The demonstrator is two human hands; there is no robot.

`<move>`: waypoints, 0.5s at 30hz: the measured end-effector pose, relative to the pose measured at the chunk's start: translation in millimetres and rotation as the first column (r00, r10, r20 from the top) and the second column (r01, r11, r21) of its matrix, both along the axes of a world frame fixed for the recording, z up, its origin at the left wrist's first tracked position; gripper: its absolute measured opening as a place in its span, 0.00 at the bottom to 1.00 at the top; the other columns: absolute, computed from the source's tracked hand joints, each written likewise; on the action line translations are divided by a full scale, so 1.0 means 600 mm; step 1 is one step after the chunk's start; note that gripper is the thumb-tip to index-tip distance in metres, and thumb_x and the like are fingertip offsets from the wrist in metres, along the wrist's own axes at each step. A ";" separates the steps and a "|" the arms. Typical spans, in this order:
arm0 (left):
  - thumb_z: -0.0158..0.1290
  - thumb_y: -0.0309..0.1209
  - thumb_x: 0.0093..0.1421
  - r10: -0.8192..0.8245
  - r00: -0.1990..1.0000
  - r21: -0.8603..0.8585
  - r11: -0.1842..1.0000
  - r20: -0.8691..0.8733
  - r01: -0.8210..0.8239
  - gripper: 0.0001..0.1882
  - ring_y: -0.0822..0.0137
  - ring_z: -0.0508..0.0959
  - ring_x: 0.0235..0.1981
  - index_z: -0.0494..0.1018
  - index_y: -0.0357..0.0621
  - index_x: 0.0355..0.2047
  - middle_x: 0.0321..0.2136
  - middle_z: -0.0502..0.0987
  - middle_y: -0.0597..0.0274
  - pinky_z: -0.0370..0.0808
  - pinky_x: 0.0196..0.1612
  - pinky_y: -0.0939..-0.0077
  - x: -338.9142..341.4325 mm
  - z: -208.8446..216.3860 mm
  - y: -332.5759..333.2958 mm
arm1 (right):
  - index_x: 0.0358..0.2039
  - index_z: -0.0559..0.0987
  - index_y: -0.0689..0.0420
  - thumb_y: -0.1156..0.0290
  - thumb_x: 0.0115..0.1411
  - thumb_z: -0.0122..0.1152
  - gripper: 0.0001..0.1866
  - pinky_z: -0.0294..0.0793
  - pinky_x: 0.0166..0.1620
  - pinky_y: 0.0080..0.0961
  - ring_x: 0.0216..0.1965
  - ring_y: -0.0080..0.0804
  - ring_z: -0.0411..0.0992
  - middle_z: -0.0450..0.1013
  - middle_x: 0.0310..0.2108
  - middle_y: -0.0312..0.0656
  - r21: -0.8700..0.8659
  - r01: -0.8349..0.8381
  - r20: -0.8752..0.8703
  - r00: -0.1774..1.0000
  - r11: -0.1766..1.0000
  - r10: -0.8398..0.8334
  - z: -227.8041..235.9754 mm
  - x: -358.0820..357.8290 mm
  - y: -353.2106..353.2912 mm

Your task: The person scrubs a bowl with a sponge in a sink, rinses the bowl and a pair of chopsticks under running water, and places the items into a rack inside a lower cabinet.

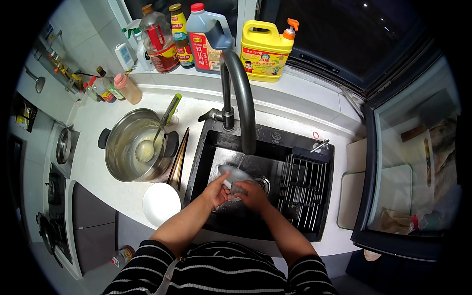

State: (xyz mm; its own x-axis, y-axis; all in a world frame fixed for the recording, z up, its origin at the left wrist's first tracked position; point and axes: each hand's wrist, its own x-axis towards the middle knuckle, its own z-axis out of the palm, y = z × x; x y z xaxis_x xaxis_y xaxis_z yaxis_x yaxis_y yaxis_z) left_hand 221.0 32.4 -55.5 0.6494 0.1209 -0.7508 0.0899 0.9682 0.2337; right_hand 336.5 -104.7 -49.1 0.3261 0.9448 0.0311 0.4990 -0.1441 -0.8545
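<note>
Over the black sink (194,182) I hold a small greyish-white bowl (237,174), tilted, below the tap's spout. My left hand (216,191) is closed on its left side, with the thumb up at the rim. Wrapped against the near right side of the same bowl, my right hand (251,195) has its fingers bent; whether anything else is in them is hidden. The dark curved tap (243,98) arches over the basin. A thin streak beneath the spout looks like water.
Left of the sink stand a large steel pot (118,162) with a ladle (162,125) in it, chopsticks (178,162) and a white bowl (161,204). A drying rack (302,191) fills the sink's right side. An open window (364,196) juts in at the right; bottles (206,42) line the ledge.
</note>
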 end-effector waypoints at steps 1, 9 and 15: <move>0.50 0.34 0.53 0.014 1.000 -0.027 1.000 -0.004 -0.014 0.13 0.61 0.76 0.33 0.68 0.43 0.39 0.27 0.74 0.58 0.73 0.43 0.50 -0.007 -0.026 0.003 | 0.43 0.75 0.58 0.72 0.47 0.62 0.20 0.69 0.45 0.29 0.40 0.38 0.72 0.74 0.38 0.45 -0.028 -0.061 0.090 0.994 0.998 0.063 0.017 -0.006 -0.001; 0.41 0.13 0.37 0.091 0.995 0.061 0.994 0.034 -0.092 0.35 0.39 0.69 0.46 0.58 0.41 0.51 0.45 0.67 0.45 0.66 0.47 0.36 -0.029 -0.012 -0.015 | 0.42 0.75 0.61 0.72 0.50 0.62 0.17 0.68 0.43 0.23 0.39 0.30 0.71 0.72 0.38 0.43 -0.113 0.145 -0.386 0.905 0.983 -0.178 0.001 0.036 -0.012; 0.40 0.12 0.37 0.028 0.990 -0.026 0.999 0.141 -0.024 0.39 0.37 0.67 0.48 0.57 0.47 0.54 0.49 0.65 0.45 0.65 0.46 0.32 -0.037 -0.027 -0.018 | 0.48 0.72 0.55 0.70 0.45 0.65 0.26 0.65 0.46 0.36 0.43 0.44 0.65 0.67 0.40 0.48 -0.017 0.457 0.283 0.855 0.889 -0.434 0.025 0.017 0.037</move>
State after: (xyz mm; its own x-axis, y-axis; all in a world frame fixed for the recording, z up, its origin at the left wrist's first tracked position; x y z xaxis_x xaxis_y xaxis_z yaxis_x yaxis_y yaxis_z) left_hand 198.7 21.3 -71.7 0.7460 0.1218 -0.6548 0.0326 0.9753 0.2185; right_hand 347.0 -82.7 -34.3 0.7028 0.7034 0.1064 0.5702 -0.4675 -0.6755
